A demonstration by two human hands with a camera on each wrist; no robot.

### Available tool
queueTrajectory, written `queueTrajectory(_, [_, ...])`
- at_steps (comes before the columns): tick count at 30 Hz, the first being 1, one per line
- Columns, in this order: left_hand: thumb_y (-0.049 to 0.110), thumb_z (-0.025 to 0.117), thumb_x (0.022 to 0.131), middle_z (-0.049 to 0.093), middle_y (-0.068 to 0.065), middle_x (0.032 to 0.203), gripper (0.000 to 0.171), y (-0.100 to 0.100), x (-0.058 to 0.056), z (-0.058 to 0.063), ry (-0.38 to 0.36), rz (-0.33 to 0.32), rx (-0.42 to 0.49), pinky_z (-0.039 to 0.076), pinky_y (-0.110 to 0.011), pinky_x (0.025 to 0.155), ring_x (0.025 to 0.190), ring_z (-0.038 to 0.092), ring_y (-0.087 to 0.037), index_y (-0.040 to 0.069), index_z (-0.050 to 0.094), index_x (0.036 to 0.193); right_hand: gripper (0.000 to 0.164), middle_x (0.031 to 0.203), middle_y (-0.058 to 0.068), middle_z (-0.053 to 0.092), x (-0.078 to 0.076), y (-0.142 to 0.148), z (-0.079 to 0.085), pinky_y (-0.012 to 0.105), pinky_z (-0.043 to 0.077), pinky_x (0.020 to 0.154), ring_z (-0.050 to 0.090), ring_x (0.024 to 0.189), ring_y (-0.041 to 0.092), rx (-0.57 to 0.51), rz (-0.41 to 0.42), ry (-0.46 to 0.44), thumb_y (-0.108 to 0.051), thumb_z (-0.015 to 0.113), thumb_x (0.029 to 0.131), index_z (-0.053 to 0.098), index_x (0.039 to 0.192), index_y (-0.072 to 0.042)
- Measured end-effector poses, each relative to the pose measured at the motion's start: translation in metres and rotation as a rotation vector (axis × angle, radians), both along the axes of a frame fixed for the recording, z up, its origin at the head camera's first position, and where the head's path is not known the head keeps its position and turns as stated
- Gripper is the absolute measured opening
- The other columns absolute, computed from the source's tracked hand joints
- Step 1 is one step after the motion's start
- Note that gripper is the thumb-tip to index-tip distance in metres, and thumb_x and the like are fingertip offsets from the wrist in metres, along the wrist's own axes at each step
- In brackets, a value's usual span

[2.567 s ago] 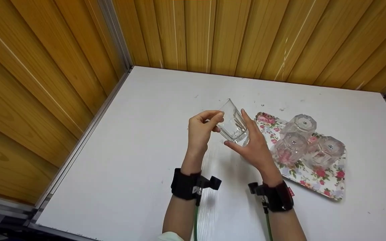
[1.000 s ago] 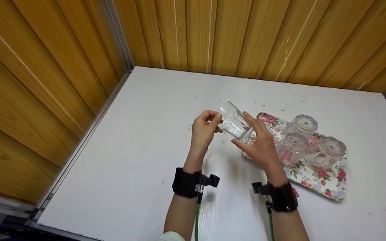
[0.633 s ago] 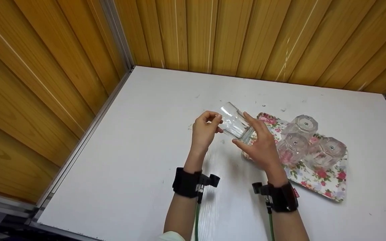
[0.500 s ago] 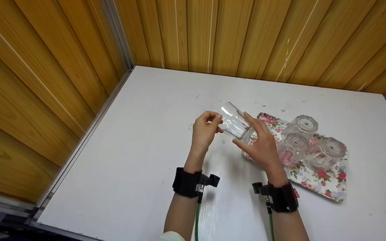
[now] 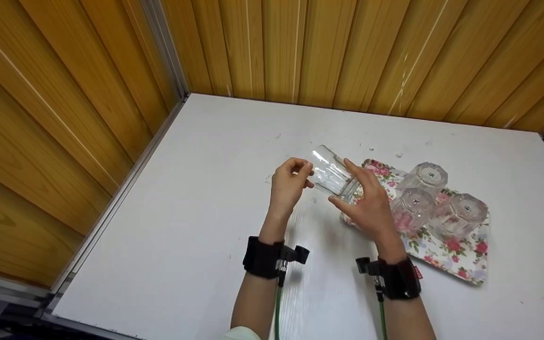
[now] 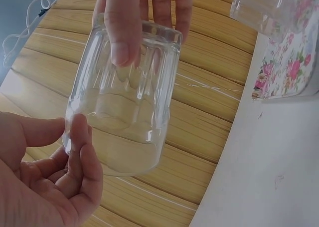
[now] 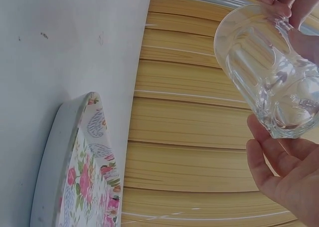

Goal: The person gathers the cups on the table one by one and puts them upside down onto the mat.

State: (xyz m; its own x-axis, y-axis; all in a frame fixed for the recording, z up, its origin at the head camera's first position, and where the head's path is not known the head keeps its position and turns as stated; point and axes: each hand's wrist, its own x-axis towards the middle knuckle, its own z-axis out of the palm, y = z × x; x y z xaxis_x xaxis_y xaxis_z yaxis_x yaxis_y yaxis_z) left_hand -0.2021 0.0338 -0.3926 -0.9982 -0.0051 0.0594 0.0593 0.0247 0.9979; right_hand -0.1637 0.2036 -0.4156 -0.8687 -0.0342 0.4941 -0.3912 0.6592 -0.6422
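Note:
A clear faceted drinking glass [image 5: 331,172] is held tilted above the table, its base toward my right hand. My right hand [image 5: 369,203] grips it around the base, thumb below and fingers above. At the mouth end, my left hand [image 5: 287,184] pinches the glass wall near the rim between thumb and fingers. The left wrist view shows this pinch on the side of the glass [image 6: 124,102], with the right hand [image 6: 122,17] over the base. Seen from the right wrist, the glass [image 7: 264,72] spans between both hands.
A floral tray [image 5: 470,267] lies at the right on the white table [image 5: 182,212]. Three similar glasses stand upside down on it, one behind [image 5: 425,177], one in front [image 5: 412,208] and one at the right [image 5: 463,212]. Wood-look panels [image 5: 276,52] wall the back and left.
Over the earliest second or so, both hands shifted slightly right and the glass tipped further, its base swinging toward the tray. Since then, hands and glass have hardly moved.

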Motion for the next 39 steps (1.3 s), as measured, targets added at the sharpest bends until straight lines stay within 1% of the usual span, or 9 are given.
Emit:
queueTrajectory(4, [0.013,0.059,0.088,0.062,-0.007,0.078,0.011,-0.0001,-0.0004,-0.0002,-0.005,-0.003,-0.003,0.050,-0.027,0.061,0.053,0.058,-0.012,0.003,0.062,0.091,0.082,0.124,0.013,0.051,0.0007,-0.0001,0.0009,0.045,0.040,0.088,0.050,0.109,0.027,0.003,-0.006,-0.004,-0.021,0.083,0.063,0.044,0.135,-0.022])
queueTrajectory(9, [0.013,0.058,0.088,0.062,-0.007,0.078,0.012,-0.0002,-0.0010,-0.0011,-0.006,-0.006,-0.007,0.049,-0.024,0.059,0.053,0.058,-0.011,0.002,0.062,0.092,0.080,0.124,0.012,0.051,0.0009,0.0002,0.0012,0.045,0.040,0.089,0.050,0.110,0.027,0.018,-0.014,-0.006,-0.023,0.082,0.065,0.044,0.135,-0.023])
queueTrajectory(16, [0.011,0.058,0.088,0.061,-0.007,0.077,0.013,0.0000,-0.0013,-0.0032,0.002,-0.018,0.020,0.052,-0.035,0.066,0.052,0.057,-0.010,0.000,0.061,0.093,0.080,0.126,0.011,0.050,0.0012,0.0012,0.0020,0.046,0.038,0.093,0.048,0.115,0.027,0.005,-0.008,-0.005,-0.023,0.082,0.064,0.045,0.135,-0.021])
queueTrajectory(18, [0.011,0.058,0.088,0.061,-0.007,0.077,0.013,0.0002,-0.0011,-0.0033,0.000,-0.019,0.023,0.052,-0.033,0.065,0.052,0.057,-0.010,-0.001,0.061,0.093,0.080,0.126,0.011,0.050,0.0009,0.0015,0.0018,0.046,0.038,0.093,0.048,0.115,0.027,0.004,-0.008,-0.003,-0.023,0.083,0.064,0.045,0.134,-0.021])
queueTrajectory(24, [0.010,0.057,0.089,0.061,-0.008,0.077,0.012,0.0006,-0.0010,-0.0036,-0.009,-0.022,0.020,0.052,-0.039,0.067,0.052,0.057,-0.011,-0.001,0.060,0.093,0.079,0.125,0.011,0.051,0.0007,0.0018,0.0015,0.046,0.038,0.092,0.049,0.114,0.027,0.006,-0.016,0.003,-0.023,0.082,0.065,0.045,0.134,-0.022])
queueTrajectory(28, [0.011,0.056,0.089,0.061,-0.008,0.078,0.012,0.0007,-0.0014,-0.0034,-0.016,-0.024,0.006,0.053,-0.037,0.067,0.053,0.058,-0.011,0.000,0.060,0.093,0.079,0.125,0.011,0.052,0.0007,0.0019,0.0008,0.046,0.038,0.093,0.048,0.116,0.027,0.006,-0.020,0.029,-0.022,0.082,0.064,0.045,0.134,-0.020])
queueTrajectory(32, [0.013,0.056,0.089,0.062,-0.008,0.079,0.013,0.0005,-0.0014,-0.0033,-0.029,-0.023,-0.032,0.051,-0.028,0.061,0.054,0.059,-0.011,0.002,0.061,0.094,0.081,0.125,0.011,0.053,0.0010,0.0018,0.0007,0.046,0.039,0.092,0.049,0.115,0.027,-0.003,-0.031,0.048,-0.021,0.083,0.063,0.045,0.134,-0.016])
queueTrajectory(35, [0.014,0.056,0.090,0.063,-0.008,0.080,0.013,0.0001,-0.0017,-0.0038,-0.040,-0.029,-0.050,0.050,-0.024,0.059,0.055,0.060,-0.011,0.002,0.061,0.094,0.084,0.127,0.012,0.051,0.0009,0.0019,0.0006,0.045,0.039,0.091,0.049,0.114,0.027,-0.020,-0.039,0.053,-0.020,0.084,0.061,0.044,0.134,-0.013])
queueTrajectory(39, [0.015,0.056,0.090,0.064,-0.008,0.081,0.014,-0.0004,-0.0020,-0.0039,-0.038,-0.038,-0.066,0.051,-0.030,0.062,0.056,0.061,-0.012,0.003,0.060,0.095,0.085,0.129,0.012,0.050,0.0003,0.0024,0.0004,0.044,0.040,0.089,0.050,0.110,0.026,-0.048,-0.033,0.064,-0.018,0.085,0.060,0.042,0.133,-0.007])
